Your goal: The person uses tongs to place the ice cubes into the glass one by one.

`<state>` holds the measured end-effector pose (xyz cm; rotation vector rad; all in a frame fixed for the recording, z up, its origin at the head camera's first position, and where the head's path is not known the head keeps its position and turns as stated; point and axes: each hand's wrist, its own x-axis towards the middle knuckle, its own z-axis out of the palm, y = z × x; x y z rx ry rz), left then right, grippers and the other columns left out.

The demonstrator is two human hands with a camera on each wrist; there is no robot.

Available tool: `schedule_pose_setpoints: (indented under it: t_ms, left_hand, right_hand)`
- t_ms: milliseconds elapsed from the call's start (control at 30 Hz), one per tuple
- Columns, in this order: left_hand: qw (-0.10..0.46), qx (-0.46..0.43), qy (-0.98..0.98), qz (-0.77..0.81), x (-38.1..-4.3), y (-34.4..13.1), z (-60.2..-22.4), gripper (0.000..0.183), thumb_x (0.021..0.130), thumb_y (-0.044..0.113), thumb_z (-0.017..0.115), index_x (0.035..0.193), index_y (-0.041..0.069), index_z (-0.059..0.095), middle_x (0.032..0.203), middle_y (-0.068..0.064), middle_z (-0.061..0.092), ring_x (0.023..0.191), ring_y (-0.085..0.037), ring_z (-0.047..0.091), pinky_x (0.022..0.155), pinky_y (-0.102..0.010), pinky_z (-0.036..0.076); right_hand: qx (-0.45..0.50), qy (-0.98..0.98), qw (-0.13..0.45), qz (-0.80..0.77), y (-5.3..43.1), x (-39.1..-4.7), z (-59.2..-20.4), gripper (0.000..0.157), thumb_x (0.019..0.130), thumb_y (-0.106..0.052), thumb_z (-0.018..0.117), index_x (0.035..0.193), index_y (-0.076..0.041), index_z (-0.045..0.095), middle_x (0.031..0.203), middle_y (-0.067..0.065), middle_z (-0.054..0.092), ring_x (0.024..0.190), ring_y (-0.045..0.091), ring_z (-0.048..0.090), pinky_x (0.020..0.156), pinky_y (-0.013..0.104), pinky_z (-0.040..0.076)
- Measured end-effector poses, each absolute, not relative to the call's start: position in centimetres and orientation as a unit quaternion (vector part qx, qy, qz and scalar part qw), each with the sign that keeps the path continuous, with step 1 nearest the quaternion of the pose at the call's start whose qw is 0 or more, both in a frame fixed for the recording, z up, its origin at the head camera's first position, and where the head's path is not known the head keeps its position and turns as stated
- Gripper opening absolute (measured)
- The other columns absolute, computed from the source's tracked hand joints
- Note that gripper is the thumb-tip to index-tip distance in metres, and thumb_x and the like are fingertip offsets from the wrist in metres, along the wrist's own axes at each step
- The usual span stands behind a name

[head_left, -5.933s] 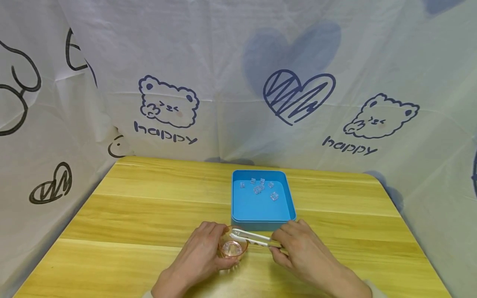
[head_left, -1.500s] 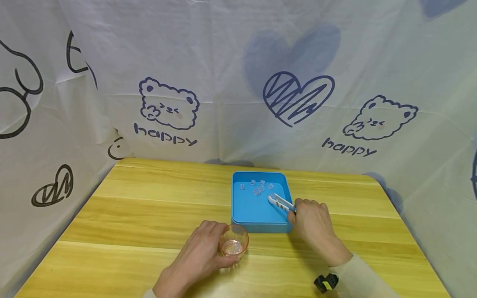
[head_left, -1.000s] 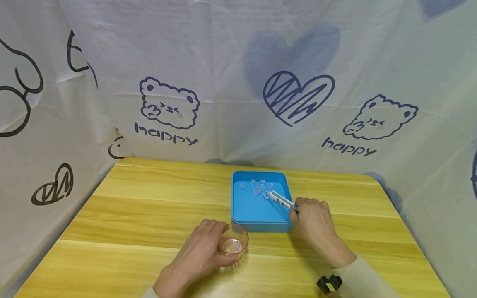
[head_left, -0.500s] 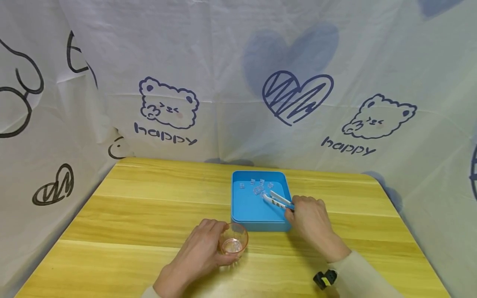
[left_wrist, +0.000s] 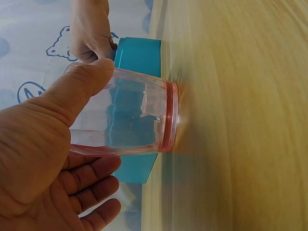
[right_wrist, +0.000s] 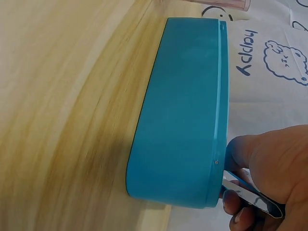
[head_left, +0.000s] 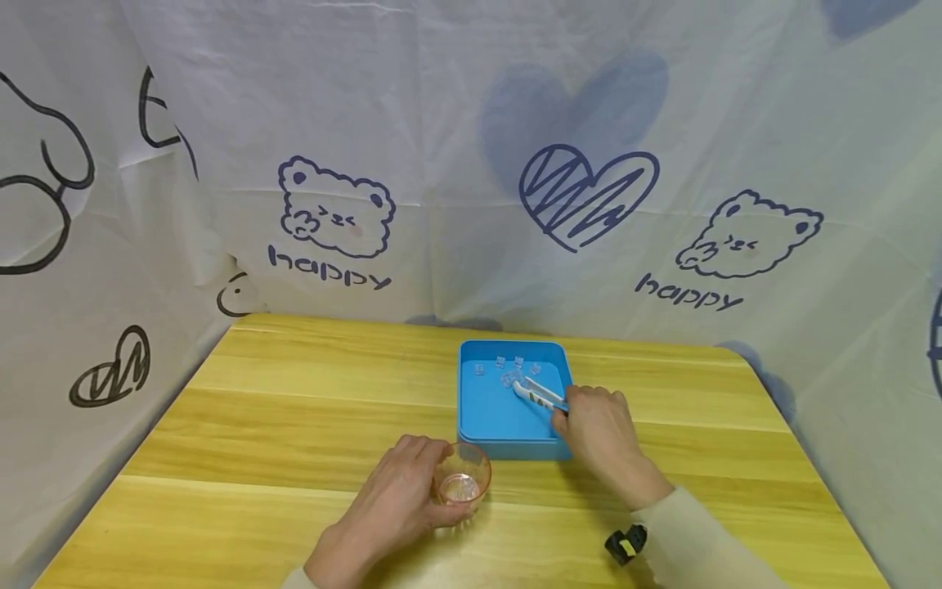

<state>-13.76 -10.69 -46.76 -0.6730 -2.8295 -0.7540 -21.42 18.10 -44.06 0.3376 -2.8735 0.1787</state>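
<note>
My left hand [head_left: 393, 495] grips a clear cup [head_left: 478, 470] with a pinkish-orange rim, thumb on one side and fingers on the other. The cup stands upright on the table, and a clear cube [left_wrist: 150, 103] shows near its bottom in the left wrist view. My right hand [head_left: 599, 438] pinches white patterned tongs [head_left: 539, 396], reaching over the right side of a blue box [head_left: 486, 448]. The tips, slightly apart, are right at a cluster of clear cubes [head_left: 509, 379] inside. In the right wrist view the box wall hides the tips.
Other small clear cubes [head_left: 518, 361] lie toward the back of the box. The box sits just beyond the cup on the wooden table [head_left: 294, 409]. A white printed cloth [head_left: 441, 245] hangs behind and at both sides.
My right hand has gone from over the cup to the box. Lately the tongs slid left inside it, a single cube shifting left toward the cluster. My left hand stays on the cup.
</note>
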Motion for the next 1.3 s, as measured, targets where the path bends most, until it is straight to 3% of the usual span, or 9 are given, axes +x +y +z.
schedule_pose_setpoints:
  t_ms: [733, 1000, 1300]
  left_hand:
    - [0.085, -0.233, -0.941, -0.228, -13.8, -10.7, -46.7, 0.071, 0.076, 0.054, 0.091, 0.124, 0.008, 0.068, 0.115, -0.002, 0.071, 0.112, -0.02, 0.061, 0.102, -0.045, 0.053]
    - [0.087, -0.238, -0.944, -0.212, -14.0, -10.8, -46.3, 0.069, 0.075, 0.056, 0.091, 0.12, 0.009, 0.069, 0.114, -0.001, 0.071, 0.112, -0.02, 0.06, 0.106, -0.046, 0.05]
    - [0.085, -0.239, -0.943, -0.214, -14.0, -10.9, -46.4, 0.07, 0.075, 0.057, 0.09, 0.121, 0.009, 0.069, 0.114, -0.001, 0.071, 0.112, -0.02, 0.061, 0.105, -0.046, 0.051]
  right_hand:
    - [0.149, -0.97, 0.157, 0.108, 19.3, -18.8, -42.6, 0.029, 0.091, -0.014, 0.073, 0.07, -0.015, 0.052, 0.063, -0.002, 0.043, 0.061, 0.017, 0.039, 0.062, 0.033, 0.026]
    - [0.191, -0.96, 0.157, 0.135, 19.0, -16.5, -40.4, 0.021, 0.091, -0.018, 0.08, 0.078, -0.017, 0.064, 0.067, -0.009, 0.057, 0.064, 0.01, 0.044, 0.064, 0.03, 0.032]
    - [0.261, -0.938, 0.16, 0.162, 18.2, -14.1, -39.4, 0.015, 0.088, -0.02, 0.084, 0.083, -0.022, 0.07, 0.073, -0.018, 0.06, 0.068, 0.0, 0.045, 0.064, 0.024, 0.036]
